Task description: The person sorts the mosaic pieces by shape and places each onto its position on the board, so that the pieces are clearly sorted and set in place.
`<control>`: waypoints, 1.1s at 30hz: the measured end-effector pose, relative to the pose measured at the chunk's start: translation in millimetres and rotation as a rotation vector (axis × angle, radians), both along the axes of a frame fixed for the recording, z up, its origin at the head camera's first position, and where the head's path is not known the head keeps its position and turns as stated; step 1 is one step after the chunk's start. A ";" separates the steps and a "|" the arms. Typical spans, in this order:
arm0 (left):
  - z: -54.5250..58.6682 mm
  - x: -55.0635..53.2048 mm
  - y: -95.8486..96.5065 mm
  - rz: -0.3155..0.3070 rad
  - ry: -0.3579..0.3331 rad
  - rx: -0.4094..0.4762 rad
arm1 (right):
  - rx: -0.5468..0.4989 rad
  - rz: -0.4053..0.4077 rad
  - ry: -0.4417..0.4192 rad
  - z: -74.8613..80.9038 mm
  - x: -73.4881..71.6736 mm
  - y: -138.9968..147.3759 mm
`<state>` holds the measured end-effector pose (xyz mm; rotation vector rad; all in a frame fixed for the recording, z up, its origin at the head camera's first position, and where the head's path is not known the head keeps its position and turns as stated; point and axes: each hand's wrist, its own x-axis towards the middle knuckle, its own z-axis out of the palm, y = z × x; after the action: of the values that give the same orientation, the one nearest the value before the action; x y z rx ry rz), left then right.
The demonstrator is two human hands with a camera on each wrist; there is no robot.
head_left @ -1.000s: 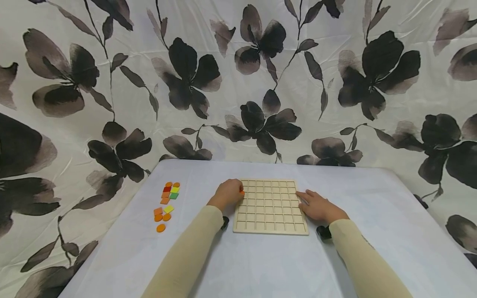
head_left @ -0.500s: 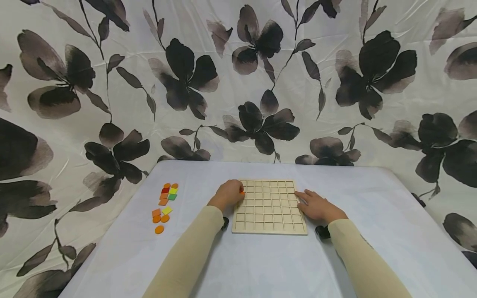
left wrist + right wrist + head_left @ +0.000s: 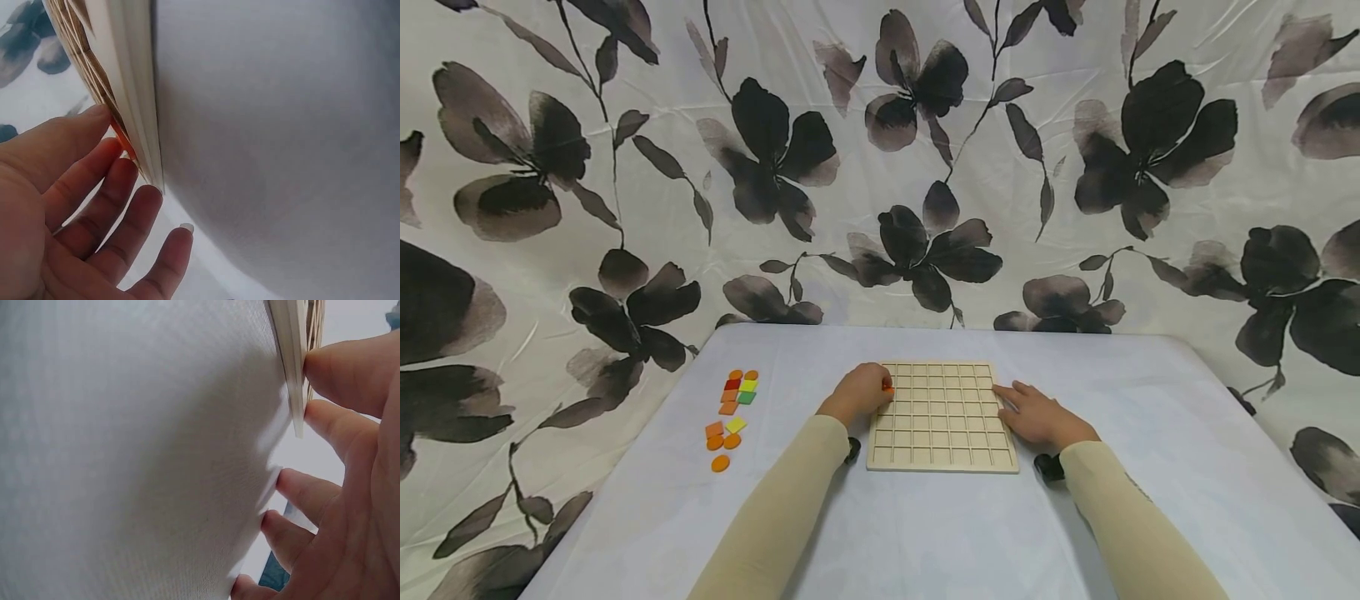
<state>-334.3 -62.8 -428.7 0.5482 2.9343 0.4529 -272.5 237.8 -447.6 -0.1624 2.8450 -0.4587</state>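
Note:
A pale wooden board point(image 3: 943, 419) with a grid of square cells lies on the table. At its upper left edge, my left hand point(image 3: 857, 393) pinches a small orange piece point(image 3: 122, 139) between thumb and index finger. That piece sits at the board's rim, mostly hidden by the fingers, so its shape cannot be told. My right hand point(image 3: 1037, 415) is at the opposite edge, fingers spread. In the right wrist view its thumb and index fingertip touch the board's side, while the other fingertips rest on the cloth.
Left of the board lie loose flat pieces: several orange discs point(image 3: 720, 463), orange squares point(image 3: 714, 429), yellow squares point(image 3: 736, 425), a red square point(image 3: 732, 385) and a green one point(image 3: 747, 398). White cloth covers the table point(image 3: 925, 533); a floral curtain point(image 3: 850, 167) hangs behind.
The head view has shifted slightly, moving the whole scene a little to the left. Both hands stay at the board's edges, and the orange piece remains in the left hand's pinch.

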 end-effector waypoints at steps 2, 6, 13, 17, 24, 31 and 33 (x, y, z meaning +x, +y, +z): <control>-1.1 -0.6 -0.8 -0.001 0.003 0.004 | -0.001 0.001 0.001 0.0 -0.2 -0.8; -3.0 -1.2 -2.1 0.001 0.000 0.016 | -0.006 -0.004 -0.007 0.5 -0.2 -3.4; -2.7 -0.8 -4.0 0.012 -0.024 0.040 | -0.009 0.003 -0.003 1.5 -0.5 -7.3; -2.8 -1.0 -4.7 0.010 -0.023 0.021 | -0.007 0.010 0.006 2.5 -0.2 -8.6; -3.0 0.5 -5.6 0.002 -0.044 0.022 | -0.005 0.025 -0.007 2.4 0.7 -3.7; 3.9 5.7 -16.0 0.058 -0.066 0.022 | -0.022 0.029 -0.018 3.9 0.6 -0.3; 5.9 8.0 -21.6 0.066 -0.055 0.010 | -0.017 0.031 -0.020 3.7 0.6 -0.6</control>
<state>-326.3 -84.4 -422.8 0.4332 2.9060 0.4823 -271.9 237.1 -443.9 -0.2042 2.8151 -0.4760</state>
